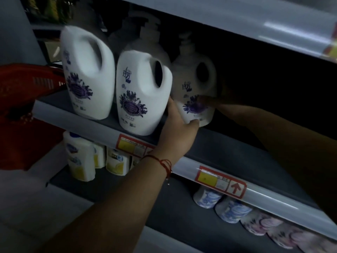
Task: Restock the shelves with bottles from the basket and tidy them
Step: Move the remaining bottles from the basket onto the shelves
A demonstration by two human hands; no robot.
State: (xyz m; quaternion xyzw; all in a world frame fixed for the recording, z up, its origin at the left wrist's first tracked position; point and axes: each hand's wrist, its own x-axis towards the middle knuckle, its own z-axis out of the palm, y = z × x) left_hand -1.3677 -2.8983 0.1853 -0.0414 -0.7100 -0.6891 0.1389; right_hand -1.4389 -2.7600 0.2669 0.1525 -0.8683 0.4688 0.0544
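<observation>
Three white pump bottles with purple flower labels stand on the grey middle shelf (228, 154). The left bottle (87, 73) and the middle bottle (142, 95) are at the front edge. The right bottle (197, 84) stands further back in shadow. My left hand (178, 128) wraps its lower left side, thumb on the base. My right hand (215, 103) reaches in from the right with fingers laid across its label. A red basket (27, 83) shows at the far left, beyond the shelf end.
More pump bottles stand behind the front row. The lower shelf holds yellow-and-white bottles (80, 157) at left and several blue and pink patterned packs (233, 210) at right. Red and yellow price tags (220, 181) sit on the shelf rail. An upper shelf edge (255, 24) overhangs.
</observation>
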